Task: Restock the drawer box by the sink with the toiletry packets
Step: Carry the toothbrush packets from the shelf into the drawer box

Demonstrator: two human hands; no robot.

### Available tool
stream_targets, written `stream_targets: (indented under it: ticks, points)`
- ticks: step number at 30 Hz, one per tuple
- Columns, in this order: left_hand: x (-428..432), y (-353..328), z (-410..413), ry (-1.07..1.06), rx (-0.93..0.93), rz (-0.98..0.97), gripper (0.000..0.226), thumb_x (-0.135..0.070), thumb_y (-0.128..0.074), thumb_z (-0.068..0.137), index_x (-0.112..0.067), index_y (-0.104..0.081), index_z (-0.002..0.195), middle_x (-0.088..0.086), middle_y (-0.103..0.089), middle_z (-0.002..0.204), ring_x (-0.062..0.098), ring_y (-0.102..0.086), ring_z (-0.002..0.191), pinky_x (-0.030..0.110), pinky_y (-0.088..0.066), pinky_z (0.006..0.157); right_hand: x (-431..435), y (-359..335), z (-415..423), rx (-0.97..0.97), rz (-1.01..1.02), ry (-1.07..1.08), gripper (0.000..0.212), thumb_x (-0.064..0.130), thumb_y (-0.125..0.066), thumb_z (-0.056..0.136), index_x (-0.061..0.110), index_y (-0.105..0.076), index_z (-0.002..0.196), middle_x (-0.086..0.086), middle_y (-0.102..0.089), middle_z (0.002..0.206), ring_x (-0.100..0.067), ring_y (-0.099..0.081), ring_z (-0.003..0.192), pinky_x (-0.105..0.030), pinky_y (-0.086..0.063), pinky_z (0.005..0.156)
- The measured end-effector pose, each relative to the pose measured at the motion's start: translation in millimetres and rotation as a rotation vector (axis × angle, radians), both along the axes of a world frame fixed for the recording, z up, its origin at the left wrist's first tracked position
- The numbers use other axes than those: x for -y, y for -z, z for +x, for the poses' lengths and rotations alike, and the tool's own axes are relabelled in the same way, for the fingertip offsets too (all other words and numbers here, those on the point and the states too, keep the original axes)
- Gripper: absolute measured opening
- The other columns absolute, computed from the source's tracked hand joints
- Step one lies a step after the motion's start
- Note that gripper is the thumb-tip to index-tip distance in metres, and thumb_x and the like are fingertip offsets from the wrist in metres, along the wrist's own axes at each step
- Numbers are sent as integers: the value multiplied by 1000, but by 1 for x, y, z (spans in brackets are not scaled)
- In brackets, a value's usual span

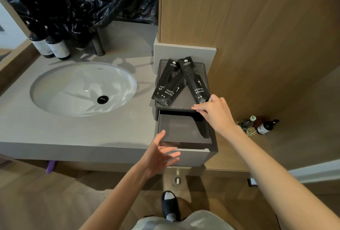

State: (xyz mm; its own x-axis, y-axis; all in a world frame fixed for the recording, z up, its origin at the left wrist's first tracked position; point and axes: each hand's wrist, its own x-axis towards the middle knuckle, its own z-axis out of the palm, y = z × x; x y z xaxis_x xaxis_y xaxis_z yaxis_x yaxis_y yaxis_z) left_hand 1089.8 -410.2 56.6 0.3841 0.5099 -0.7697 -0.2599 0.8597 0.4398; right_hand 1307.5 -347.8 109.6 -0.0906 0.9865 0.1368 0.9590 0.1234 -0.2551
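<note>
While both hands work at the dark grey two-tier drawer box [184, 104], 3 black "TOOTH BRUSH" foil packets [196, 80] lie on its lid: 2 overlapped on the left w/ near ends past the lid's left-near corner, 1 on the right, near end at the lid's near edge. Box sits at the right end of the grey stone desk [77, 128], just right of the white oval sink [82, 89], w/ a wood panel wall tight on its right. Drawer [181, 128] is pulled out toward the near side, nothing visible inside; plenty of open room above it. 2 dark bottles w/ white labels [49, 45] stand far left by the tap, well apart.

Right hand [213, 112]: palm down, fingertips on the lid's near-right edge, thumb touching the right packet's near end; can't tell if it pinches the packet. Left hand [160, 154]: released, fingers spread, palm facing right, at the drawer's near-left corner, grasping nothing.
</note>
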Motion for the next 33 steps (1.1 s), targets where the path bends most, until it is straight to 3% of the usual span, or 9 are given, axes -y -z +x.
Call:
stream_targets:
  ticks: [4, 8, 13, 16, 19, 23, 27, 29, 33]
  points:
    - [11, 3, -7, 20, 5, -22, 76, -58, -59, 79, -2, -45, 128, 12, -64, 119, 25, -69, 100, 36, -57, 87, 3, -3, -4, 13, 1, 16, 24, 28, -58, 93, 32, -70, 113, -3, -45, 84, -21, -34, 78, -25, -27, 70]
    - [28, 4, -14, 64, -5, -32, 68, -54, -57, 82, 1, -54, 121, 13, -65, 116, 23, -69, 98, 32, -58, 79, 8, -7, -8, 15, 2, 27, 26, 28, -56, 94, 30, -68, 117, -6, -53, 88, -18, -34, 80, -29, -35, 76]
    - [50, 10, -25, 69, 25, -40, 67, -52, -66, 74, 2, -62, 115, 10, -68, 98, 25, -69, 97, 35, -56, 82, 7, -4, -9, 6, -8, 40, 27, 31, -55, 95, 30, -68, 118, -11, -58, 93, -18, -39, 80, -28, -30, 78]
    - [53, 10, -27, 102, 21, -11, 66, -55, -63, 77, 0, -64, 115, 5, -70, 85, 23, -69, 94, 35, -55, 84, 7, -3, -10, 10, -11, 44, 27, 28, -56, 94, 29, -68, 118, -11, -59, 95, -26, -50, 85, -32, -37, 82]
    - [50, 7, -30, 237, -78, 38, 65, -63, -51, 81, -8, -69, 111, 5, -72, 100, 20, -67, 98, 35, -53, 89, 9, -4, -10, 28, -1, 36, 28, 23, -56, 95, 28, -67, 120, -9, -64, 97, -25, -52, 91, -34, -40, 85]
    - [48, -3, -49, 433, -488, 282, 63, -70, -39, 84, -17, -63, 107, 3, -69, 107, 19, -65, 97, 30, -53, 76, 11, -7, -6, 54, -31, -20, 30, 22, -53, 96, 30, -65, 123, 1, -71, 109, -21, -50, 101, -36, -39, 88]
    - [32, -18, -83, 415, -945, 631, 47, -54, -40, 92, -13, -58, 81, 7, -65, 80, 21, -61, 74, 39, -52, 78, 10, -14, -6, -166, 77, 57, 28, 21, -56, 95, 27, -67, 119, 3, -69, 118, -20, -51, 107, -39, -49, 89]
    - [13, -33, -85, 296, -953, 731, 39, -49, -44, 92, -13, -51, 80, 5, -61, 72, 20, -59, 67, 41, -50, 77, 4, -16, -7, -229, 105, 110, 26, 20, -56, 94, 24, -66, 118, 0, -68, 117, -21, -50, 110, -36, -47, 90]
    - [-44, -58, -55, 104, -887, 914, 21, -30, -52, 92, -12, -53, 103, 4, -61, 91, 22, -60, 79, 37, -50, 78, -16, -16, -9, -268, 0, 224, 35, 24, -59, 91, 19, -55, 126, -8, -54, 128, -27, -40, 121, -34, -38, 96]
